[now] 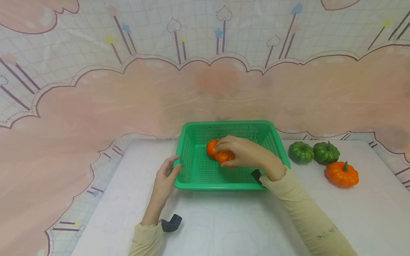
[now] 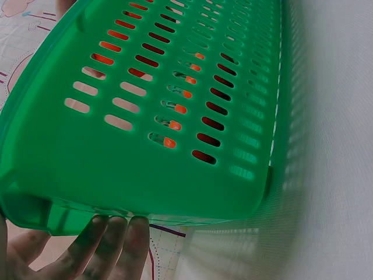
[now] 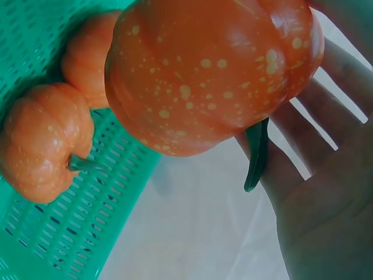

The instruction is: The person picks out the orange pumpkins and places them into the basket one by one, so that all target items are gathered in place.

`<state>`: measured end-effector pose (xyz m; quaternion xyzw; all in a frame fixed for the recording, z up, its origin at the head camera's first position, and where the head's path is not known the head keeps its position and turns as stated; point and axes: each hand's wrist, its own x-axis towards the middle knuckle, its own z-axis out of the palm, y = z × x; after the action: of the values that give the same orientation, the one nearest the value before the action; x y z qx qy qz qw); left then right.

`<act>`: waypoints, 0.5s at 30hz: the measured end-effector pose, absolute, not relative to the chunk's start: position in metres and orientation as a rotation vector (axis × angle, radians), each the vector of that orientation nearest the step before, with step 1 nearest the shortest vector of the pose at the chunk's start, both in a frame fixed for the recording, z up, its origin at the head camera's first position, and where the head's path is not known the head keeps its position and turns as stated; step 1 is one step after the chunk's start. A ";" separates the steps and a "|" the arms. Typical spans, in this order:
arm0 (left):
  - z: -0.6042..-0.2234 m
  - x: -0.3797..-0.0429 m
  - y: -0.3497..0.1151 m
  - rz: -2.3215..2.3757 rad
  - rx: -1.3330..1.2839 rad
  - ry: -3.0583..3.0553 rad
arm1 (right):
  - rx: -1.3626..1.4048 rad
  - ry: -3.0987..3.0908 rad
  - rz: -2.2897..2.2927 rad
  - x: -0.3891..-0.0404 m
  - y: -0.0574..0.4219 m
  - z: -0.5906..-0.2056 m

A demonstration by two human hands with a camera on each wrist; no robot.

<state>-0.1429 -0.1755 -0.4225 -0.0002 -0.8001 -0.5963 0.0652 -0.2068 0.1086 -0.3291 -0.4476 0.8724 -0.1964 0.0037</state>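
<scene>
A green plastic basket (image 1: 221,186) with slotted walls stands on the white table. My left hand (image 1: 164,177) holds its left end, thumb and forefinger at the rim. In the left wrist view the other fingers (image 2: 137,245) reach the end wall below the lip. My right hand (image 1: 238,151) is over the basket and grips an orange pumpkin (image 3: 204,76) with pale speckles and a green stem. Below it in the right wrist view, another orange pumpkin (image 3: 46,140) lies in the basket, and a further pumpkin (image 3: 90,61) is partly hidden behind the held one.
Right of the basket, two green pumpkins (image 1: 301,152) sit side by side at the back of the table. An orange pumpkin (image 1: 342,174) lies just in front of them. A patterned cloth (image 1: 134,99) hangs behind the table (image 1: 217,227).
</scene>
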 end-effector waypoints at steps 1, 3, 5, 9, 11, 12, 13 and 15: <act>-0.423 -0.143 -0.176 -1.799 -0.003 -2.413 | -1.401 2.729 -0.611 -0.207 0.108 -0.329; -0.423 -0.143 -0.176 -1.796 -0.010 -2.410 | -1.396 2.721 -0.602 -0.209 0.106 -0.330; -0.423 -0.143 -0.176 -1.795 -0.014 -2.409 | -1.393 2.715 -0.592 -0.210 0.104 -0.330; -0.422 -0.143 -0.176 -1.790 -0.002 -2.415 | -1.404 2.709 -0.579 -0.211 0.101 -0.331; -0.422 -0.142 -0.176 -1.788 0.003 -2.418 | -1.392 2.700 -0.583 -0.212 0.099 -0.332; -0.422 -0.142 -0.176 -1.788 0.005 -2.418 | -1.386 2.698 -0.583 -0.213 0.099 -0.332; -0.422 -0.142 -0.176 -1.788 0.003 -2.419 | -1.377 2.695 -0.584 -0.213 0.098 -0.332; -0.421 -0.142 -0.176 -1.788 0.002 -2.419 | -1.368 2.689 -0.584 -0.214 0.096 -0.333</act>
<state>-0.1421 -0.1758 -0.4212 0.0007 -0.8024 -0.5931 0.0668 -0.2137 0.0955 -0.3333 -0.4448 0.8746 -0.1899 0.0342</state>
